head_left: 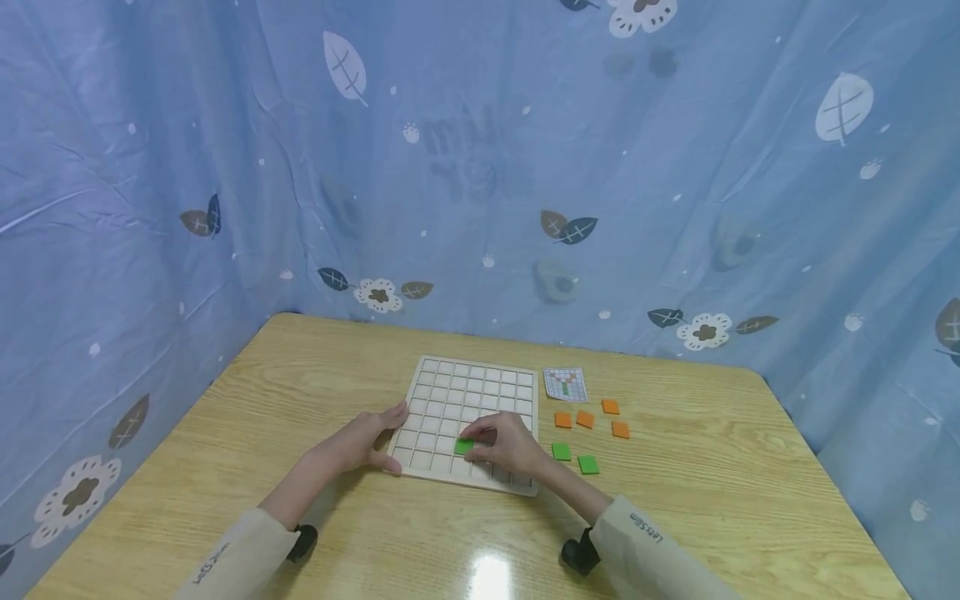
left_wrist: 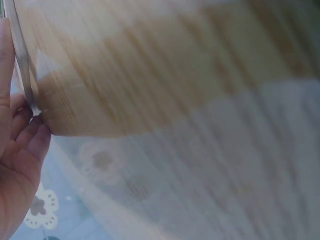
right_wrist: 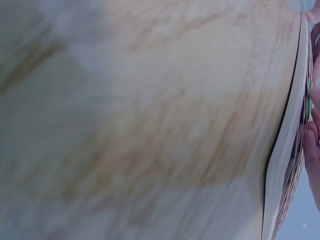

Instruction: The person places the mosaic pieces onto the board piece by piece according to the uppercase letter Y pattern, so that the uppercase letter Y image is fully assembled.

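Note:
A pale wooden grid board point(head_left: 452, 393) lies on the table, its squares bordered by raised lines. At its left edge rests my left hand point(head_left: 362, 442), with the index finger on the side and the thumb near the front left corner. Those fingers also show against the board's edge point(left_wrist: 21, 57) in the left wrist view. My right hand point(head_left: 510, 443) pinches a green square tile point(head_left: 463, 447) between thumb and fingers, right at the squares of the board's front rows. In the right wrist view only some right fingers point(right_wrist: 312, 150) appear, beside the board's edge.
Two green tiles point(head_left: 588, 464) and several orange tiles point(head_left: 585, 420) lie right of the board. Behind them is a small pattern card point(head_left: 565, 384) with a coloured grid design. A blue patterned curtain point(head_left: 480, 167) hangs around the wooden table point(head_left: 690, 467).

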`<action>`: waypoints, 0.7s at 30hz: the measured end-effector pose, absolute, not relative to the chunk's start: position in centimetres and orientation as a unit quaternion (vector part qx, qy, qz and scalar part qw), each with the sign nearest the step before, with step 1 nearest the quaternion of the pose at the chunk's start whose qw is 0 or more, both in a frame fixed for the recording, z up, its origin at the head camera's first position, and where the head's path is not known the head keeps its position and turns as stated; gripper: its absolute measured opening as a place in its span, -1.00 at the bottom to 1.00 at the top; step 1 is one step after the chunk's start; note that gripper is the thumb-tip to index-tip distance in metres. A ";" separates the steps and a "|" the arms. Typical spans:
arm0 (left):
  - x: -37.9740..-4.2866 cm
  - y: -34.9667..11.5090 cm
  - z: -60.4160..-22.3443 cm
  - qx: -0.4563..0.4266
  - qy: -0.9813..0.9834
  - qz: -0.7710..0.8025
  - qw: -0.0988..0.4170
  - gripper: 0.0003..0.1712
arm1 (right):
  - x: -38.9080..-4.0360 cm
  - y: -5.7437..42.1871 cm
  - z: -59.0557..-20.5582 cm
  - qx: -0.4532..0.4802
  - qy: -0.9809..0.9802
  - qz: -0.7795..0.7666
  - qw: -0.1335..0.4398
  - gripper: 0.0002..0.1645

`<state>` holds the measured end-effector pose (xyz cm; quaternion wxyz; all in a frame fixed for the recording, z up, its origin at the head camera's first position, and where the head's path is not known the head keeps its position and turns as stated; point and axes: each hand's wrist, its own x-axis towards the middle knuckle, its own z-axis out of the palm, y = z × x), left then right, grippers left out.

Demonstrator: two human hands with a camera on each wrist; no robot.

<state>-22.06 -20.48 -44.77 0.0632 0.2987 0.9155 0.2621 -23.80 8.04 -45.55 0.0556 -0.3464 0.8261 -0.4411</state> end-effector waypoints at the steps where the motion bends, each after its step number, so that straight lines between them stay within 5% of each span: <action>1: -22.1 -20.5 -44.8 0.299 0.915 0.262 0.063 0.12 | -23.8 8.2 -45.5 -0.343 0.827 -0.442 0.055 -0.72; 21: -21.8 -20.2 -44.5 0.266 0.916 0.288 0.087 0.13 | -21.7 18.1 -44.0 -0.266 0.770 -0.572 0.096 -0.54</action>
